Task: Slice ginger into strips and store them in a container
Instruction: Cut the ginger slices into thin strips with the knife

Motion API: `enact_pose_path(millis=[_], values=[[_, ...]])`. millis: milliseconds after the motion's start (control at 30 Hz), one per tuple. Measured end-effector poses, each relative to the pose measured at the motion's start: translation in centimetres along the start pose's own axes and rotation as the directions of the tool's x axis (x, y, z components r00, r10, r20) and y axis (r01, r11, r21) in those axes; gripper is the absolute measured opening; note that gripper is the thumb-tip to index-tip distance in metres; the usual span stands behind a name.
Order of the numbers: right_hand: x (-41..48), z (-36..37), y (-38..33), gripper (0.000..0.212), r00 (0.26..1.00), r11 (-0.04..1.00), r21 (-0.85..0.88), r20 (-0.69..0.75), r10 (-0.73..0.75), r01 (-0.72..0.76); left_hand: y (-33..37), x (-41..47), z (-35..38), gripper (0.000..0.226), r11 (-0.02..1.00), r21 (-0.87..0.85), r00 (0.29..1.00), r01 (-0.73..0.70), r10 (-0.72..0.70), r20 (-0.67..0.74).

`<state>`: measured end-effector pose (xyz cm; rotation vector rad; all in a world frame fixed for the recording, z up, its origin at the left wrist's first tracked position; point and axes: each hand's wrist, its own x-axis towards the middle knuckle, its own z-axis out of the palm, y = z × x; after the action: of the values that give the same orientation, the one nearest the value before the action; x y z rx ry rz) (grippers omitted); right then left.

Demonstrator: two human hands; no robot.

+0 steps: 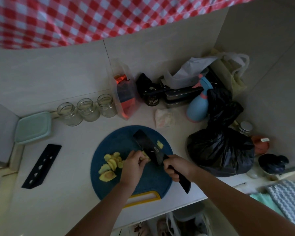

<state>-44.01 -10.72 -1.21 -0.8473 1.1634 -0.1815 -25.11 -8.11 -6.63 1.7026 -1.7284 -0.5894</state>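
Observation:
A round blue cutting board (pixel 123 138) lies on the white counter in front of me. My left hand (pixel 134 165) pinches a piece of ginger (pixel 146 156) against the board. My right hand (pixel 176 168) grips the handle of a black cleaver (pixel 147 146), whose blade rests right beside the held piece. Several pale yellow ginger slices (pixel 111 165) lie in a pile on the board's left side. One small ginger piece (pixel 160 144) sits to the right of the blade. A mint-green lidded container (pixel 33 127) stands at the far left of the counter.
A black knife sheath (pixel 42 166) lies left of the board. Three empty glass jars (pixel 87 109) line the back wall. A tied black plastic bag (pixel 223 147), a blue spray bottle (pixel 198 103) and assorted boxes crowd the right side. A striped cloth (pixel 286 196) hangs at the counter's right edge.

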Motion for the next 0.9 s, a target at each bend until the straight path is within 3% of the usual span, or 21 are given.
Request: enact_pose_path(millis=[133,267,367,467,667,900], values=[[-0.2,-0.1,-0.2,0.026,1.0,0.998,0.05,-0.012,-0.028,0.029,0.0,-0.1,-0.1,0.014,0.999,-0.033,1.0,-0.003,0.002,-0.007],[-0.2,-0.1,-0.6,0.009,0.992,0.993,0.011,-0.038,-0.118,0.118,-0.1,-0.1,0.1,0.014,0.997,-0.073,1.0,-0.002,0.002,-0.01],[-0.3,0.1,-0.6,0.019,0.983,0.985,-0.082,-0.088,-0.161,0.153,-0.3,-0.2,0.3,0.013,0.996,-0.084,1.0,0.004,-0.004,-0.002],[-0.4,0.9,0.0,0.01,0.971,0.964,-0.191,-0.113,-0.21,0.186,-0.2,-0.2,0.2,0.012,0.997,-0.078,1.0,0.003,-0.004,-0.01],[-0.8,2.4,0.7,0.019,0.911,0.804,-0.527,-0.126,-0.393,0.274,-0.2,-0.1,0.1,0.014,0.999,-0.04,1.0,0.01,-0.01,-0.008],[-0.9,2.5,0.6,0.021,0.894,0.704,-0.646,-0.073,-0.442,0.295,0.0,-0.1,0.0,0.013,1.0,-0.018,1.0,0.004,-0.004,0.001]])
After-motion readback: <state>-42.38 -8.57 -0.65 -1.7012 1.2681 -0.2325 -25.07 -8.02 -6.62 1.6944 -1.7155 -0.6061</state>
